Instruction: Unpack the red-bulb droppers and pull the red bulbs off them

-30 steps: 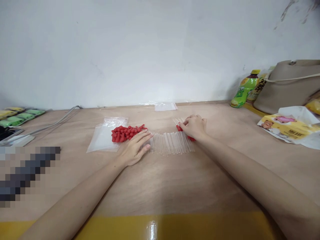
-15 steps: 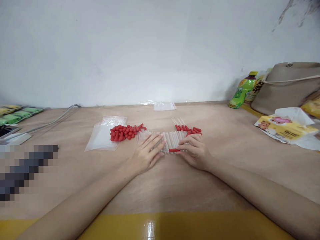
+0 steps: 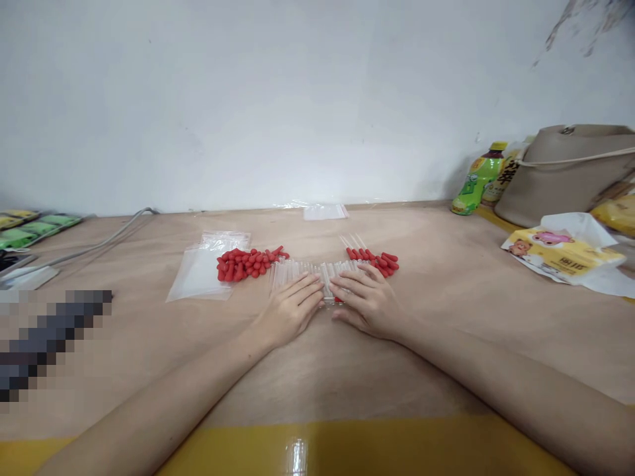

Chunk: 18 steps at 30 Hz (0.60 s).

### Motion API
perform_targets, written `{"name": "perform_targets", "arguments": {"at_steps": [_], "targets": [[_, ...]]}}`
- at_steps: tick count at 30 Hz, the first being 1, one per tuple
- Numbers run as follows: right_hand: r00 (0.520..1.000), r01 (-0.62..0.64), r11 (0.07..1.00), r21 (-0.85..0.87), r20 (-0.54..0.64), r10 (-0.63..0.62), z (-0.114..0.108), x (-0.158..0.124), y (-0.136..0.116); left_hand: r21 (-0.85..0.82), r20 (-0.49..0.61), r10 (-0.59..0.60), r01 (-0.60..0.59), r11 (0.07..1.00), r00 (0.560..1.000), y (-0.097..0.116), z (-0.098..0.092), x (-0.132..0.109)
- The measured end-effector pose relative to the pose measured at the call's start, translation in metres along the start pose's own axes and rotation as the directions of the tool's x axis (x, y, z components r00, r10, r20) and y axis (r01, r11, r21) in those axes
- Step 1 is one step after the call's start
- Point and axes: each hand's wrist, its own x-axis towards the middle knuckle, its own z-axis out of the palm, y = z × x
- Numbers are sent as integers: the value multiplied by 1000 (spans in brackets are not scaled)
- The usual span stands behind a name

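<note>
A row of clear thin tubes (image 3: 284, 271) lies side by side on the table. My left hand (image 3: 292, 307) rests flat across the row with fingers stretched out. Over the tubes' right part lies my right hand (image 3: 370, 301), its fingers extended and thumb apart. A bit of a red rubber bulb (image 3: 338, 299) shows under the right fingers; the rest is covered. Left of the row is a pile of loose red rubber bulbs (image 3: 243, 263). Several droppers (image 3: 364, 254), thin tubes with red bulbs fitted, lie beyond my right hand.
Clear plastic bags (image 3: 191, 277) lie under and beside the bulb pile. Another small bag (image 3: 325, 212) is by the wall. At right stand a green bottle (image 3: 476, 182), a beige bag (image 3: 555, 175) and a yellow-white packet (image 3: 565, 251). A grey cable (image 3: 114, 239) runs at left.
My right hand has shifted left and flattened over the tubes, covering most of the red-bulbed dropper that lay across them. My left hand stays on the row, its fingers closer together.
</note>
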Motion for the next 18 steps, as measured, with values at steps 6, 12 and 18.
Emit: {"name": "perform_targets", "arguments": {"at_steps": [6, 12, 18], "targets": [[998, 44, 997, 58, -46, -41, 1, 1, -4, -89, 7, 46, -45, 995, 999, 3, -3, 0], [991, 123, 987, 105, -61, -117, -1, 0, -2, -218, 17, 28, -24, 976, 999, 4, -3, -5], [981, 177, 980, 96, -102, -167, -4, 0, -1, -270, -2, 6, -6, 963, 1000, 3, -5, -8]]}}
